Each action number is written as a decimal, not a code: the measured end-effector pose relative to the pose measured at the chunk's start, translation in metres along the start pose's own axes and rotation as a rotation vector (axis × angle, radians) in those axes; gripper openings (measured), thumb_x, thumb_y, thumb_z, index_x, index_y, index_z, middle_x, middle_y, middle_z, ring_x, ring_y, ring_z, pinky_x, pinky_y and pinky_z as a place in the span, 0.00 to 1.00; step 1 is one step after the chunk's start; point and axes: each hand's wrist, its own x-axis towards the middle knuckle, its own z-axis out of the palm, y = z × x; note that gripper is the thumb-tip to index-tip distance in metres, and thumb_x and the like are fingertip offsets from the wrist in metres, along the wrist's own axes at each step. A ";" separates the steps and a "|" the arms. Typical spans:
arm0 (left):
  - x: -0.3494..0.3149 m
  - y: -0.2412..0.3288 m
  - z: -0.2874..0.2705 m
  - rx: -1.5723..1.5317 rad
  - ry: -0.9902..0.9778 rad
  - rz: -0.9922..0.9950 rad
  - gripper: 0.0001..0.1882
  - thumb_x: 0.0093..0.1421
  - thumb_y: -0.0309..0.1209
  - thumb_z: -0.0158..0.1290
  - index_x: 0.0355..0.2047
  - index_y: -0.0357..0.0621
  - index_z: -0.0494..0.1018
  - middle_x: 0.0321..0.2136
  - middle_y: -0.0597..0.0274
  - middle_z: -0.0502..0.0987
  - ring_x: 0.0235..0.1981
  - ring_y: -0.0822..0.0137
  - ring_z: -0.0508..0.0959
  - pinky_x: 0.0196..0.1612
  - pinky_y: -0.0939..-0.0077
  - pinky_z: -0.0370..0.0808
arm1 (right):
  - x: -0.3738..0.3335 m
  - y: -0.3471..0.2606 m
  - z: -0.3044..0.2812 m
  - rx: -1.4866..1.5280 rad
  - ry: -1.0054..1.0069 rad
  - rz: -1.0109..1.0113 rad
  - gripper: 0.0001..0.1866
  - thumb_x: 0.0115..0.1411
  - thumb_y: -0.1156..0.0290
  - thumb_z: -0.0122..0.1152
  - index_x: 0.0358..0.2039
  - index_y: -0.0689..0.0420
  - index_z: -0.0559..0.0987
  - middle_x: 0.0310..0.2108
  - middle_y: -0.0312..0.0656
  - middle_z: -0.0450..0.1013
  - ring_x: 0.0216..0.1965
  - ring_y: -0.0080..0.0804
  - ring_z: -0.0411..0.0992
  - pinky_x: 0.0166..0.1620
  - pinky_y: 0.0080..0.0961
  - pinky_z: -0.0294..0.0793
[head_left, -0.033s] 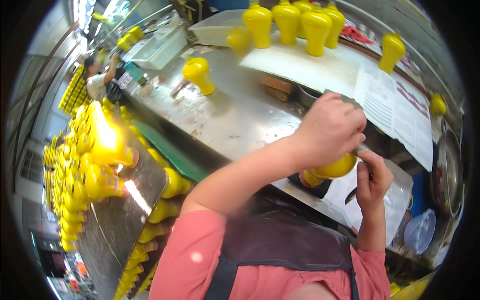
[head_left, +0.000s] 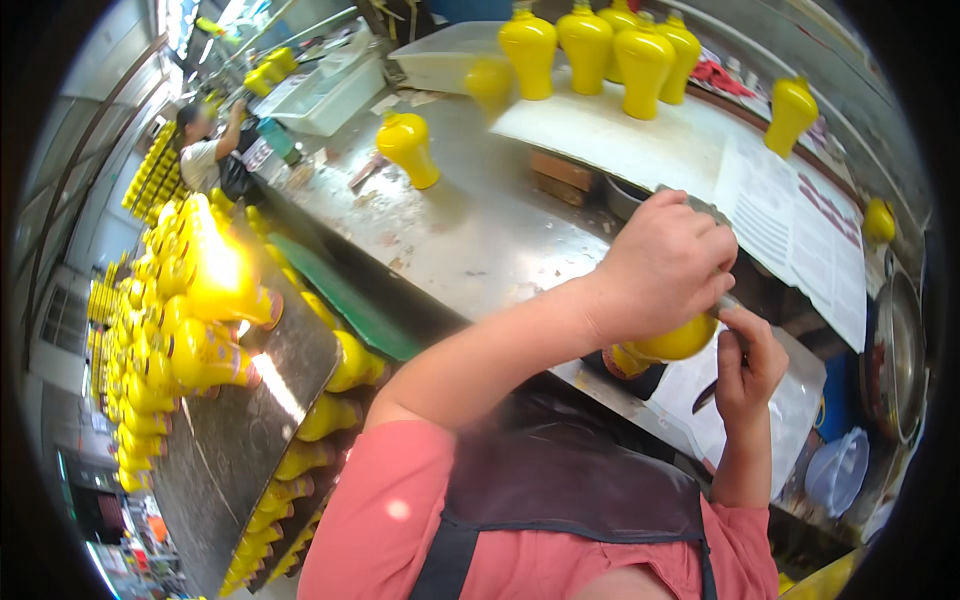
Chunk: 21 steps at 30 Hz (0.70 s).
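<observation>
A glossy yellow bottle [head_left: 682,342] lies tilted in front of me, its patterned lower end toward the bench edge. Closed over its upper end is my left hand [head_left: 668,262], which hides much of the neck. A grey edge [head_left: 706,208] shows past its knuckles; I cannot make out what the fingers grip. My right hand [head_left: 750,365] pinches the bottle at its neck end, thumb and fingers bent. Below the bottle, near the right hand, is a dark pointed shape [head_left: 704,397] over a white sheet [head_left: 682,412], its kind unclear.
Several yellow bottles [head_left: 640,70] stand on a white board [head_left: 600,125] at the back; one bottle [head_left: 407,150] stands alone on the metal bench [head_left: 470,235]. Many more fill racks on the left, where another person [head_left: 200,155] sits. A pan [head_left: 895,345] and plastic tub [head_left: 838,470] are at right.
The whole view has shifted slightly. Both hands keep the same hold at the bottle, and nothing else has visibly moved.
</observation>
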 end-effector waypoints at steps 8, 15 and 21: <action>-0.024 0.020 -0.026 0.128 0.056 -0.058 0.11 0.54 0.36 0.65 0.25 0.46 0.74 0.27 0.61 0.77 0.36 0.55 0.78 0.60 0.51 0.68 | -0.001 -0.003 0.004 0.073 0.029 -0.008 0.10 0.61 0.84 0.58 0.42 0.60 0.81 0.30 0.39 0.76 0.24 0.20 0.67 0.30 0.19 0.65; -0.057 0.043 -0.059 0.222 0.019 -0.070 0.09 0.55 0.34 0.64 0.26 0.44 0.77 0.35 0.58 0.79 0.44 0.55 0.77 0.64 0.48 0.66 | 0.000 -0.015 -0.005 0.518 0.007 0.142 0.07 0.67 0.81 0.53 0.41 0.63 0.80 0.34 0.36 0.76 0.19 0.12 0.63 0.24 0.13 0.60; -0.109 0.063 -0.168 0.228 0.172 -0.341 0.06 0.57 0.29 0.60 0.25 0.43 0.77 0.33 0.58 0.78 0.42 0.55 0.77 0.63 0.52 0.66 | 0.013 -0.009 -0.001 0.724 -0.072 0.244 0.06 0.71 0.74 0.52 0.44 0.61 0.77 0.27 0.37 0.74 0.11 0.10 0.56 0.16 0.12 0.50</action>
